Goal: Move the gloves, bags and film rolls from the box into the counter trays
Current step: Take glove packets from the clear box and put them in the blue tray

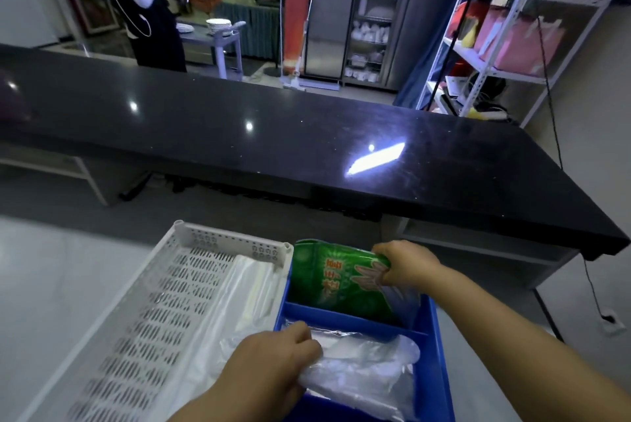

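**Both hands in the blue tray, much of it cut off**

The right hand (408, 264) is closed on the upper right corner of a green packet (336, 280), thumb and fingers pinching its edge. The packet stands tilted in the far compartment of a blue tray (432, 346), its lower part hidden behind the divider. Red and yellow print shows on its face, too blurred to read; a drawing of what looks like gloves sits beside the print.

The left hand (273, 358) is curled over a heap of clear plastic (368, 367) in the near compartment. Its fingertips are tucked under the hand, so whether they grip the plastic or only press on it cannot be told. Whether the heap is bags, gloves or film is also unclear: it is crumpled and glossy, with no edges to go by. The near end of the blue tray runs off the bottom edge of the view.

Just left of the blue tray, touching its side, lies a white slotted tray (164, 302). A sheet of clear plastic (235, 295) lies along its right side; the near end of this tray is motion-blurred and cut off too.

Both trays rest on a pale counter (44, 285). Beyond it runs a black countertop (273, 135) with glare spots. The box named in the task is not visible anywhere.

A person in an apron (146, 2) stands at the far left, head out of frame.
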Demonstrator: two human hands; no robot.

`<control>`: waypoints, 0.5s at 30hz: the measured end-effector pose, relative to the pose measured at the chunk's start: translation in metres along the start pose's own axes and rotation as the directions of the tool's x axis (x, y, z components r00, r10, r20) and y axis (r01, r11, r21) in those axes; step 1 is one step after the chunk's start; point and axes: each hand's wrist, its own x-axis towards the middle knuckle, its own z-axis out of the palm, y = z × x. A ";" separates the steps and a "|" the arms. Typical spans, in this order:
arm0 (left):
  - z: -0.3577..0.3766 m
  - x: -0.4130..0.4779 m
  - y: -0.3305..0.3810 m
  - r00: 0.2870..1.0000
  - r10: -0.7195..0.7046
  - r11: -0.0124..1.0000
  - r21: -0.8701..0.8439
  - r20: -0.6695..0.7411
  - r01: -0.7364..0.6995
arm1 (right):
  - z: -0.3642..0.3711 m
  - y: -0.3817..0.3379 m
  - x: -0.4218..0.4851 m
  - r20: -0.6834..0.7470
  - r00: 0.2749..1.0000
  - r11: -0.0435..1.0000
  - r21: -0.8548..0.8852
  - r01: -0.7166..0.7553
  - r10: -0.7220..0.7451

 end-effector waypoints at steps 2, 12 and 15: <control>-0.004 -0.002 0.002 0.999 0.015 1.000 0.024 -0.031 -0.014 | 0.001 0.000 0.002 -0.001 1.000 0.999 -0.030 -0.014 0.014; 0.008 0.032 -0.004 0.999 -0.006 0.966 0.256 -0.051 0.019 | -0.031 -0.045 -0.065 -0.335 0.939 0.911 0.361 0.202 -0.076; 0.008 0.055 0.000 0.992 -0.011 0.978 0.208 -0.128 0.037 | -0.022 -0.058 -0.087 -0.133 0.961 0.937 0.228 0.266 -0.241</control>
